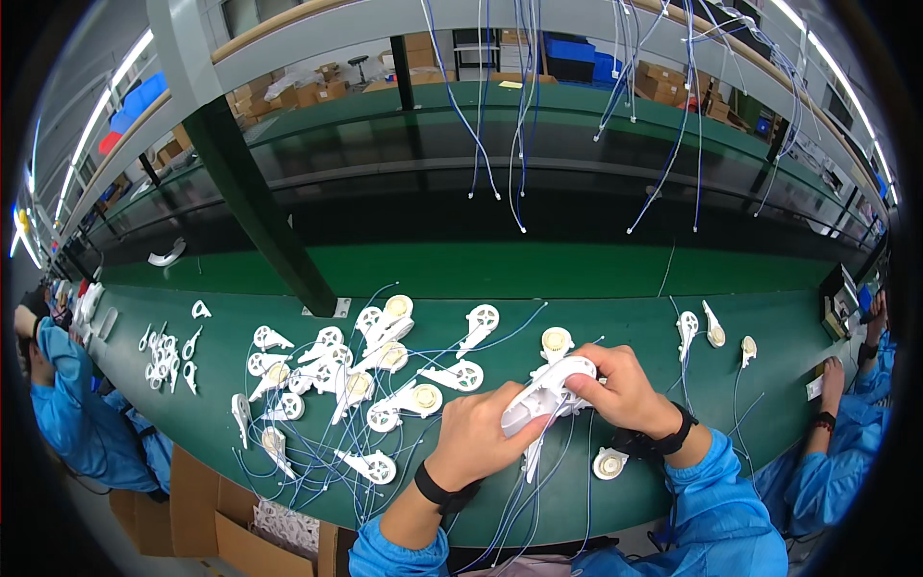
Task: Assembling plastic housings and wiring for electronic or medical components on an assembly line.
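My left hand (473, 431) and my right hand (627, 389) both grip a curved white plastic housing (540, 402) above the green bench. The left fingers wrap its near end, and the right thumb presses on its far end. Its hollow side shows between the hands. Beneath it, partly hidden, are white parts with thin blue and white wires (514, 514) trailing to the bench's near edge. A white part with a round cream disc (556, 339) lies just beyond my hands. Another disc part (610, 464) rests below my right wrist.
Left of my hands spreads a heap of wired white wheel-ended parts (336, 370). Smaller white pieces (165, 363) lie farther left. A green post (255, 212) rises from the bench. Wires (524, 125) hang from the rail above. Co-workers' blue sleeves (82, 413) show at both sides; an open carton (240, 543) stands below.
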The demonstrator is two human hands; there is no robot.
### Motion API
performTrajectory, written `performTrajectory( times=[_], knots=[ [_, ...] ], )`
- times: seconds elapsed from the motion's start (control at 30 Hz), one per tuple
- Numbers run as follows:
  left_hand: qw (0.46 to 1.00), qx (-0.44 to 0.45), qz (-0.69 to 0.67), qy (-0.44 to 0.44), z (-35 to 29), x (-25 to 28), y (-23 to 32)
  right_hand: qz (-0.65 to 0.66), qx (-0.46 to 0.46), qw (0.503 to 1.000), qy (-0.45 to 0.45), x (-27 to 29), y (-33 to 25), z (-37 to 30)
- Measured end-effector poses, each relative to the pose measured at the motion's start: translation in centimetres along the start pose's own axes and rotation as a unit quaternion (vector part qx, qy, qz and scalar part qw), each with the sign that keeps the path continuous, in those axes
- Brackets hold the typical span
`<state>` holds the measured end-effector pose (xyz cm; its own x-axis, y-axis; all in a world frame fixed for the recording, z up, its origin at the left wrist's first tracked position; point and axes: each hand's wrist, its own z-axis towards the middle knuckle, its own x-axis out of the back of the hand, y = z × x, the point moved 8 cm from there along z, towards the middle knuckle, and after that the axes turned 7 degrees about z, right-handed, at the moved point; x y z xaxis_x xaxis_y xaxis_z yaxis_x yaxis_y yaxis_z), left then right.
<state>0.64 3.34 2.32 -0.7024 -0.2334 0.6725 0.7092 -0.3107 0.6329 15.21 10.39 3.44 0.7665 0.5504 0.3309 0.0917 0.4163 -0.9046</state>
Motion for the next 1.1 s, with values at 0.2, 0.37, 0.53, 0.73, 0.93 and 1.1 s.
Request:
performTrajectory(
  times=[0.2, 0.37, 0.53, 0.73, 0.93, 1.1],
  knots=[
    [0.999, -0.006, -0.01, 0.05, -0.5, 0.0, 0.6, -0.025, 0.055, 0.998, -0.004, -0.8, -1.4, -0.3],
    [0.998, -0.025, -0.029, 0.054, -0.7, -0.1, 0.9, -0.009, 0.099, 0.995, -0.018, -1.1, -2.1, -0.7],
    [0.998, -0.022, -0.026, 0.048, -1.1, -0.1, 0.9, -0.01, 0.084, 0.996, -0.022, -1.3, -1.4, -0.9],
    [1.0, -0.004, -0.015, 0.024, -0.7, -0.2, 0.7, -0.017, 0.084, 0.996, 0.001, -0.9, -1.7, -1.1],
    [0.998, 0.052, -0.023, -0.038, 0.1, 0.0, -0.3, 0.08, -0.066, 0.995, 0.005, -0.5, 1.9, 0.6],
    [0.991, -0.002, -0.053, 0.121, -0.8, 2.2, -1.1, 0.199, -0.271, 0.934, 0.124, 6.7, 9.8, 1.9]
  ],
)
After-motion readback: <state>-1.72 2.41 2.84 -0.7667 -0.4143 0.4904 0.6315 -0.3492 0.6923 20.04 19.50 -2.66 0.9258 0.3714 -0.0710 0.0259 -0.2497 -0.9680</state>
